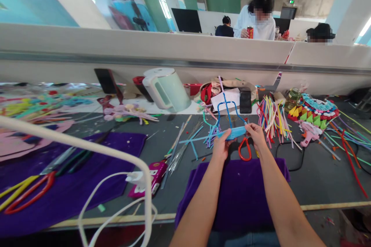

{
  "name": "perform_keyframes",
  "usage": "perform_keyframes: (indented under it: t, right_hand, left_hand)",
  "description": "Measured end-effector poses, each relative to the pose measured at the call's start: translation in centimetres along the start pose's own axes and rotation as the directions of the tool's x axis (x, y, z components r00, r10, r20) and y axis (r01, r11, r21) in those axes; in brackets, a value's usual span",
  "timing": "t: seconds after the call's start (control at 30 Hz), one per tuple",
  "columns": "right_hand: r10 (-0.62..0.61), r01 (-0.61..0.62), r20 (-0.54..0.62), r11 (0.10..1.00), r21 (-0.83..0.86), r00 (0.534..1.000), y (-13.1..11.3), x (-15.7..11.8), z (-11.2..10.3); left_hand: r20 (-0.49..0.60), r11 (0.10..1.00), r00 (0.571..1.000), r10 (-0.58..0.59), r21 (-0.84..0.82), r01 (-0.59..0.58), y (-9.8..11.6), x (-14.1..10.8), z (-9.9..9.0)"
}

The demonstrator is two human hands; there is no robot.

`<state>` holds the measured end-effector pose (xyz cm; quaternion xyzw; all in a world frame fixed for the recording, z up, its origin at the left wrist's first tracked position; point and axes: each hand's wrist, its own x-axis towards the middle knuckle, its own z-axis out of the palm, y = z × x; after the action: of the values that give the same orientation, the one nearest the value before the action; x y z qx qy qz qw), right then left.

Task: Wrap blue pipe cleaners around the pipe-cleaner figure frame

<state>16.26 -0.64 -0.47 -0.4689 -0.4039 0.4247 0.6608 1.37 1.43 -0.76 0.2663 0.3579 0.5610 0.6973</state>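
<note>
A flat light-blue piece is stretched between my two hands above the dark table. My left hand pinches its left end, and my right hand has its fingers closed at the right end. A blue pipe-cleaner frame with a lilac tip rises just behind the piece; whether it is joined to it I cannot tell. Light-blue strips lie around my left hand. Beneath my right hand are red-handled scissors, partly hidden. A folded purple cloth lies under my forearms.
A pale green kettle, phone and colourful strips stand or lie behind. At right is a pink glue gun. Large scissors lie left. A white cable crosses the left foreground. A person is beyond the partition.
</note>
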Motion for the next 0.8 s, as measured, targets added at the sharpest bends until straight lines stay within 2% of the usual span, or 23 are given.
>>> perform_keyframes:
  t: [0.23,0.33,0.47,0.63,0.8]
  right_hand:
    - [-0.036,0.036,-0.012,0.999,0.022,0.999,-0.3,0.0,-0.4]
    - [0.064,-0.067,0.031,0.988,0.141,0.998,-0.6,-0.3,0.0]
    - [0.216,-0.235,0.096,0.92,0.315,0.972,-0.4,-0.7,1.3]
    - [0.248,-0.242,0.034,0.894,0.378,0.968,0.1,-1.0,2.4]
    - [0.256,-0.251,0.046,0.868,0.428,0.965,-0.1,-0.9,2.3]
  left_hand:
    - [0.037,0.999,0.998,0.046,0.024,-0.047,0.0,0.4,-0.5]
    - [0.041,0.997,0.997,0.069,0.017,-0.07,-0.1,0.4,-0.4]
    - [0.083,0.996,0.994,0.074,0.045,-0.078,-0.2,0.0,0.1]
    - [0.149,0.995,0.988,0.046,0.075,-0.058,-0.1,-0.4,0.5]
    - [0.177,0.996,0.984,0.032,0.079,-0.047,0.0,-0.5,0.5]
